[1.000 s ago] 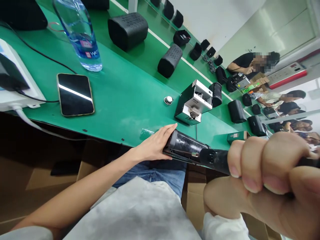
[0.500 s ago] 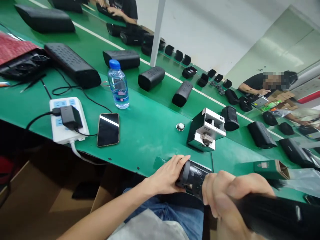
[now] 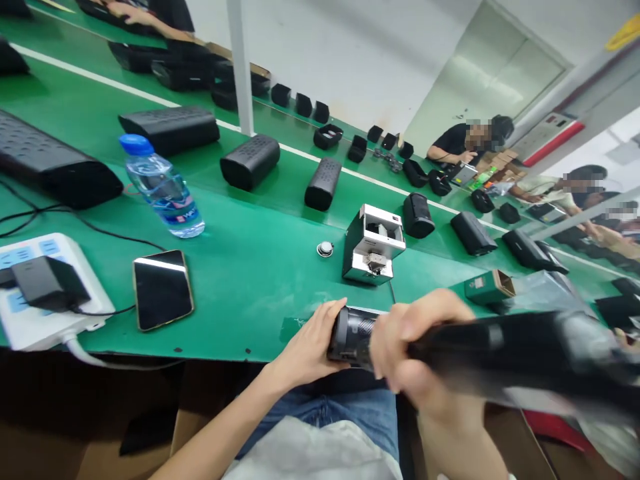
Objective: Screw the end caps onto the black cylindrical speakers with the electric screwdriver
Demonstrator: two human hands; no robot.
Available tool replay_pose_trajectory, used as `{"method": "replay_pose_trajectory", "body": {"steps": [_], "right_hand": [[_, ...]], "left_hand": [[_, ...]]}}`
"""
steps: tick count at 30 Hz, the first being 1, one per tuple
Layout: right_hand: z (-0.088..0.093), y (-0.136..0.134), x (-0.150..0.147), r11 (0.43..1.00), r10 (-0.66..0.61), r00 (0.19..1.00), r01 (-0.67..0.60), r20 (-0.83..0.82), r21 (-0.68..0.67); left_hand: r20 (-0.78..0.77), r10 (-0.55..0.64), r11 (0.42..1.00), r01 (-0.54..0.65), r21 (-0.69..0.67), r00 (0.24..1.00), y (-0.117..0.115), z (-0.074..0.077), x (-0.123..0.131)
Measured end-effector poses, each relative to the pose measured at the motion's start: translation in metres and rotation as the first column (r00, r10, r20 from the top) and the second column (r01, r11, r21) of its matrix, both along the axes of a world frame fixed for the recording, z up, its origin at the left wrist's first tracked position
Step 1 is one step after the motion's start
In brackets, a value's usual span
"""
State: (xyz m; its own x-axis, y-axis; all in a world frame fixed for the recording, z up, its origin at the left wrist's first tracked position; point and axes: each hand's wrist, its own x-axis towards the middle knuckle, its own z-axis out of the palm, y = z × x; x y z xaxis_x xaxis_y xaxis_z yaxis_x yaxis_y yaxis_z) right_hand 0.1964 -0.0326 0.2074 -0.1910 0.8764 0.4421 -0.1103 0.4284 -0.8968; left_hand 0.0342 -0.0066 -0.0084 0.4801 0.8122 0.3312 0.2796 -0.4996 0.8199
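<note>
My left hand [image 3: 311,343] is wrapped round the near end of a black speaker [image 3: 349,333] with a perforated panel, held at the table edge above my lap. My right hand [image 3: 417,343] grips a long black electric screwdriver [image 3: 505,343], which stretches to the right close to the camera and is blurred. Its tip is hidden behind my fingers, so I cannot tell whether it touches the speaker. Beyond my hands stands a small silver-and-black machine [image 3: 374,245], with a little round metal part [image 3: 325,249] to its left.
On the green table [image 3: 240,280] are a phone [image 3: 163,290], a water bottle [image 3: 165,193], a white power strip [image 3: 55,320] and a green box [image 3: 487,287]. Several black speakers [image 3: 250,162] line the far side by a post [image 3: 241,67]. Co-workers [image 3: 457,143] sit beyond.
The view has swung right, so table items sit further left. My right hand and the screwdriver have lifted and tilted closer to level. My left hand keeps hold of the speaker.
</note>
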Motion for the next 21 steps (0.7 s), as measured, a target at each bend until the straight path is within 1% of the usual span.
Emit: {"method": "replay_pose_trajectory", "body": {"steps": [1, 2, 3, 4, 5, 6, 8, 10, 11, 13, 15, 18, 21], "right_hand": [[0.013, 0.006, 0.007, 1.000, 0.019, 0.999, -0.018, -0.049, 0.022], [0.025, 0.014, 0.014, 0.999, 0.013, 0.994, -0.008, -0.105, 0.052], [0.036, 0.024, 0.021, 0.995, -0.022, 0.988, 0.037, -0.156, 0.088], [0.044, 0.036, 0.028, 0.983, -0.092, 0.974, 0.121, -0.206, 0.134], [0.048, 0.051, 0.034, 0.956, -0.170, 0.951, 0.223, -0.260, 0.189], [0.049, 0.066, 0.039, 0.916, -0.242, 0.920, 0.321, -0.308, 0.240], [0.043, 0.098, 0.045, 0.840, -0.328, 0.871, 0.446, -0.366, 0.310], [0.031, 0.125, 0.047, 0.794, -0.388, 0.848, 0.506, -0.360, 0.336], [0.026, 0.137, 0.047, 0.782, -0.412, 0.845, 0.520, -0.340, 0.343], [0.016, 0.154, 0.045, 0.770, -0.450, 0.843, 0.534, -0.296, 0.350], [0.009, 0.165, 0.043, 0.771, -0.466, 0.844, 0.534, -0.265, 0.346], [0.004, 0.175, 0.042, 0.786, -0.474, 0.848, 0.529, -0.235, 0.322], [0.003, 0.180, 0.043, 0.781, -0.496, 0.837, 0.547, -0.231, 0.302]], "left_hand": [[-0.003, -0.003, 1.000, 0.003, -0.003, 1.000, 0.000, -0.001, 0.000], [-0.009, -0.005, 1.000, 0.005, -0.006, 1.000, 0.000, -0.002, -0.001], [-0.019, -0.008, 1.000, 0.008, -0.009, 1.000, -0.001, -0.003, -0.001], [-0.029, -0.010, 1.000, 0.010, -0.014, 1.000, -0.001, -0.004, -0.002], [-0.038, -0.009, 1.000, 0.008, -0.022, 0.999, -0.001, -0.004, -0.002], [-0.044, -0.002, 0.999, 0.000, -0.033, 0.999, -0.001, -0.005, -0.002], [-0.048, 0.014, 0.998, -0.017, -0.056, 0.999, -0.002, -0.005, -0.002], [-0.044, 0.025, 0.997, -0.027, -0.066, 0.999, -0.001, -0.004, -0.002], [-0.043, 0.025, 0.997, -0.028, -0.068, 0.999, -0.001, -0.003, -0.002], [-0.045, 0.018, 0.997, -0.021, -0.071, 0.999, -0.001, -0.002, -0.003], [-0.047, 0.012, 0.997, -0.016, -0.078, 0.999, -0.001, -0.001, -0.003], [-0.050, 0.014, 0.995, -0.019, -0.096, 0.999, 0.000, 0.001, -0.003], [-0.055, 0.011, 0.995, -0.016, -0.100, 0.998, 0.000, 0.002, -0.003]]}}
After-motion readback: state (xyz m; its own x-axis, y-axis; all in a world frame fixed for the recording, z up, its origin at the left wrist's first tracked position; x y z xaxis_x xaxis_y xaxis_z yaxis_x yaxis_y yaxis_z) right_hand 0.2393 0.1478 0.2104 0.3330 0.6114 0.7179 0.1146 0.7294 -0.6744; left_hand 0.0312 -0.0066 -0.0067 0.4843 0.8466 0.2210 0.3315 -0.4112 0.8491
